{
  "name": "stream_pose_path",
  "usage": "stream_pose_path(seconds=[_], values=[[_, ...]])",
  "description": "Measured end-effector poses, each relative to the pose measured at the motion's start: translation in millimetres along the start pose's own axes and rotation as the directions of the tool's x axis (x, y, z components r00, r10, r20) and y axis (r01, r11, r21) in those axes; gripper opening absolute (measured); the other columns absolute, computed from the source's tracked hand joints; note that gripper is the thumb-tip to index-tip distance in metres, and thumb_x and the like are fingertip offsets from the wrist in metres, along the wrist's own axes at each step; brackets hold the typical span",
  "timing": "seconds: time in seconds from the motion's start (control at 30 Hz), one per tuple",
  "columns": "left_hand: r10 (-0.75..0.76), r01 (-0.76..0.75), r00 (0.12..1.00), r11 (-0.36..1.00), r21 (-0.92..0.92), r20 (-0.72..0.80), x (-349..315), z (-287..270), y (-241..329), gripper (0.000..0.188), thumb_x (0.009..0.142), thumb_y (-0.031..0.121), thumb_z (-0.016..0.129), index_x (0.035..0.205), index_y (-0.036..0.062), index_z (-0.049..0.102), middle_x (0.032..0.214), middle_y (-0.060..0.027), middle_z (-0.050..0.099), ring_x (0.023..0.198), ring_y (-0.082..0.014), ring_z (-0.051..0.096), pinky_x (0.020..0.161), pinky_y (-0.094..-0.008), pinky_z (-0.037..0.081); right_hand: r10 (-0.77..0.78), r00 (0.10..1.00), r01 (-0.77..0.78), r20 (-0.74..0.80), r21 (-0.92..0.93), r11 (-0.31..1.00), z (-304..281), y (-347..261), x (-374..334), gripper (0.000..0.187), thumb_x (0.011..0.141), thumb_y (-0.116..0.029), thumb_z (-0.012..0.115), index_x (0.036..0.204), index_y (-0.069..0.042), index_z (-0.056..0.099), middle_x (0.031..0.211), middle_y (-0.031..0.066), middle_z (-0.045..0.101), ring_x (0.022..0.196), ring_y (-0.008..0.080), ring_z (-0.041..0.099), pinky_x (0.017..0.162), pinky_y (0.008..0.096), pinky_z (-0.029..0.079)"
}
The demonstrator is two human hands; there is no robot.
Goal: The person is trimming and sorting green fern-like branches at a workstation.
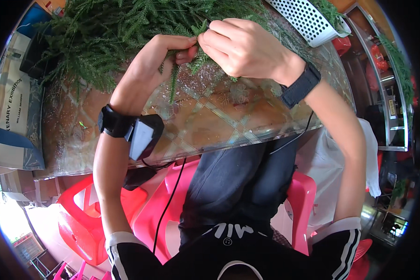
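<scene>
Both hands meet over the far part of the table, at the near edge of a heap of green needle-leaved sprigs (pixel 126 28). My left hand (pixel 155 58) pinches a green sprig (pixel 200 61) between thumb and fingers. My right hand (pixel 241 46) is curled closed close beside it, its fingertips on the same sprig near the stem. The fingers of the right hand partly hide the stem. Leafy ends of the sprig hang below the fingertips. Whether the sprigs are real or plastic I cannot tell.
A patterned table (pixel 210 121) under a clear cover carries scattered green bits. At the far right stands a white perforated basket (pixel 308 21) with greenery; at the left, a printed bag (pixel 14 102). Pink plastic chairs (pixel 303 200) and a black cable (pixel 170 205) lie below the table edge.
</scene>
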State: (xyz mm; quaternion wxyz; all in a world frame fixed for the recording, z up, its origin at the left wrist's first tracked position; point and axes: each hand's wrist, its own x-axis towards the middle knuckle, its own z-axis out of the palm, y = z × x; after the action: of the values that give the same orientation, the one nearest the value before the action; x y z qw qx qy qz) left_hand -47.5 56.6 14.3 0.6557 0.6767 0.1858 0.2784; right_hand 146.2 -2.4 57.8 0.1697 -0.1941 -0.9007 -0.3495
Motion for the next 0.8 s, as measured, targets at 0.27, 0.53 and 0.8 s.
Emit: stream_pose_path(seconds=[0.27, 0.53, 0.8], values=[[-0.242, 0.244, 0.97, 0.963, -0.114, 0.03, -1, 25, 22, 0.013, 0.081, -0.006, 0.041, 0.072, -0.0025, 0.05, 0.067, -0.0011, 0.044, 0.064, -0.0077, 0.035, 0.056, -0.0203, 0.028, -0.332, 0.943, 0.333, 0.032, -0.013, 0.943, -9, 16, -6, 0.015, 0.064, -0.004, 0.062, 0.075, 0.005, 0.058, 0.073, 0.0053, 0.054, 0.065, 0.0157, 0.053, 0.055, 0.0252, 0.045], [0.222, -0.222, 0.975, 0.972, 0.082, 0.008, 2, 17, -18, 0.015, 0.076, -0.015, 0.046, 0.085, -0.0067, 0.055, 0.075, -0.0048, 0.052, 0.073, -0.0089, 0.046, 0.06, -0.0235, 0.036, 0.039, 0.999, -0.041, 0.017, 0.171, 0.984, -13, 9, -17, 0.015, 0.064, -0.002, 0.063, 0.078, 0.005, 0.059, 0.073, 0.0082, 0.055, 0.064, 0.0192, 0.054, 0.054, 0.027, 0.045], [0.204, -0.197, 0.979, 0.938, 0.286, 0.008, -12, 26, 30, 0.029, 0.072, -0.017, 0.048, 0.097, -0.0066, 0.056, 0.089, -0.0102, 0.059, 0.084, -0.0138, 0.054, 0.077, -0.0263, 0.045, 0.623, 0.765, -0.63, 0.161, 0.388, 0.673, -43, -15, 0, 0.015, 0.072, -0.003, 0.064, 0.082, 0.006, 0.057, 0.071, 0.0105, 0.056, 0.056, 0.0187, 0.053, 0.052, 0.026, 0.042]])
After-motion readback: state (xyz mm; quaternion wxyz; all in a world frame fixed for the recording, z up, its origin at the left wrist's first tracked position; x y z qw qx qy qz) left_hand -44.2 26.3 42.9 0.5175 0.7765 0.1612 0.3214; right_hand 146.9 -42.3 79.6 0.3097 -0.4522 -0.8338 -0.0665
